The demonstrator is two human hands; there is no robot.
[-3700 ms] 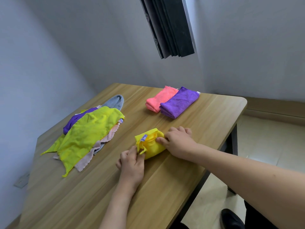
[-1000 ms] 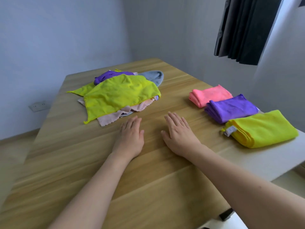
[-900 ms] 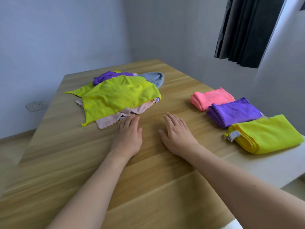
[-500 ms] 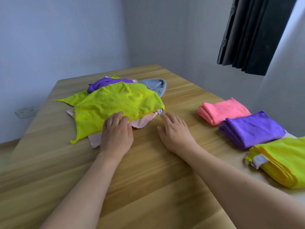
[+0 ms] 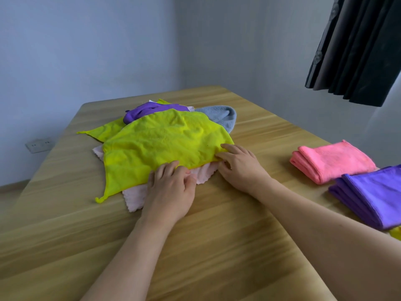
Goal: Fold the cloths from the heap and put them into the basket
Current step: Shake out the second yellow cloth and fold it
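Note:
The heap lies at the back of the wooden table (image 5: pixel 217 246). A yellow-green cloth (image 5: pixel 160 146) is spread on top of it. Under that are a pale pink cloth (image 5: pixel 134 199), a purple cloth (image 5: pixel 141 110) and a grey-blue cloth (image 5: pixel 221 115). My left hand (image 5: pixel 171 192) is at the yellow-green cloth's near edge, fingers on top, thumb by the pink cloth. My right hand (image 5: pixel 238 168) pinches the same cloth's right corner. No basket is in view.
Folded cloths lie in a row at the right: a pink one (image 5: pixel 334 161), a purple one (image 5: pixel 373 192) and a sliver of a yellow one (image 5: pixel 396 232) at the frame edge. A dark curtain (image 5: pixel 358 51) hangs top right. A wall socket (image 5: pixel 39 145) is at the left.
Both hands slid forward from the bare tabletop to the heap and took hold of the yellow-green cloth's near edge. The view shifted left, pushing the folded cloths towards the right edge.

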